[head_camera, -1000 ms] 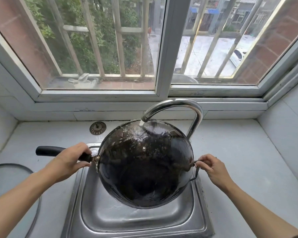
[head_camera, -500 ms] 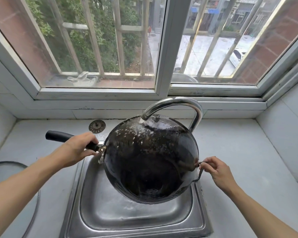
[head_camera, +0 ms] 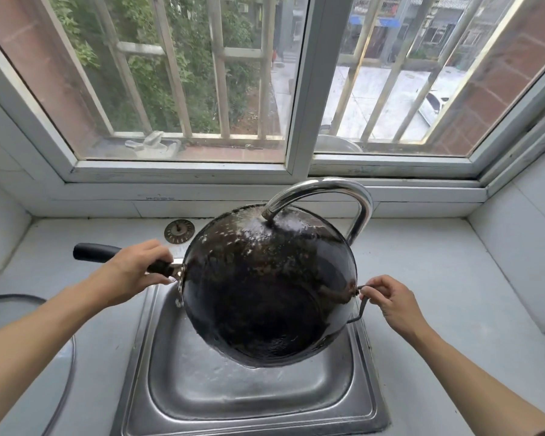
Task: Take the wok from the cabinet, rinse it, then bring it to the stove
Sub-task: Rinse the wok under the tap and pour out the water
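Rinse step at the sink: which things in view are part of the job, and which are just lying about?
In use: wok, held over the sink under the running faucet; left hand grips the long handle, right hand pinches the wire loop handle.

Lying about: sink strainer on the counter; cloth outside the window.

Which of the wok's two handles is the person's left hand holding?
The long black stick handle, gripped by the left hand. The right hand pinches the small wire loop handle on the wok's opposite side.
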`<action>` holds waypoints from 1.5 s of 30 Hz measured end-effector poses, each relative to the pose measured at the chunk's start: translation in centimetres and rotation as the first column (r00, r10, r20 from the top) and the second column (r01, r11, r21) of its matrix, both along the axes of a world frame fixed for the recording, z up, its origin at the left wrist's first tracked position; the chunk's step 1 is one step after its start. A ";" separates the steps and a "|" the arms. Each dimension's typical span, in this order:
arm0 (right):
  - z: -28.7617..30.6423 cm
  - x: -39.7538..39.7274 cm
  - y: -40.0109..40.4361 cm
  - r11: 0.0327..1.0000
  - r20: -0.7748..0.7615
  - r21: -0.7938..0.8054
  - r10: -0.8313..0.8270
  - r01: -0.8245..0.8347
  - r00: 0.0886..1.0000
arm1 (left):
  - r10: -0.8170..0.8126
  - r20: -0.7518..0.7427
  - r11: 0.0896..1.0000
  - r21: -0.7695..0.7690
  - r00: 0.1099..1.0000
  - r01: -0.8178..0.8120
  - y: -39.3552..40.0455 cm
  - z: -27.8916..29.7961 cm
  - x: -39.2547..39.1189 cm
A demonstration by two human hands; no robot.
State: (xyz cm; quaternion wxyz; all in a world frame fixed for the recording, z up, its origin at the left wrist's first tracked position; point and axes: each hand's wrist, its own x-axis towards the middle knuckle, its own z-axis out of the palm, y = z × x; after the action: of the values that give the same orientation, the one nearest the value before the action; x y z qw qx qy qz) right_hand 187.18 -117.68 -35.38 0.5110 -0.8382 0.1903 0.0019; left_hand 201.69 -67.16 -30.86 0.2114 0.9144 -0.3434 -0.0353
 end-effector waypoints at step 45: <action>1.5 9.5 10.1 0.986 -0.035 0.006 0.165 -0.165 0.986 | 0.293 -0.055 0.950 -0.092 0.954 -0.297 11.8 0.7 -3.2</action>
State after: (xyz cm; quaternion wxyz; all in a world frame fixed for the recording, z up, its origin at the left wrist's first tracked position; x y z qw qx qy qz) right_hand 196.68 -107.59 -33.90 0.5069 -0.8502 0.1293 0.0591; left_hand 198.46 -55.34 -30.13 0.2664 0.9429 -0.1998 -0.0048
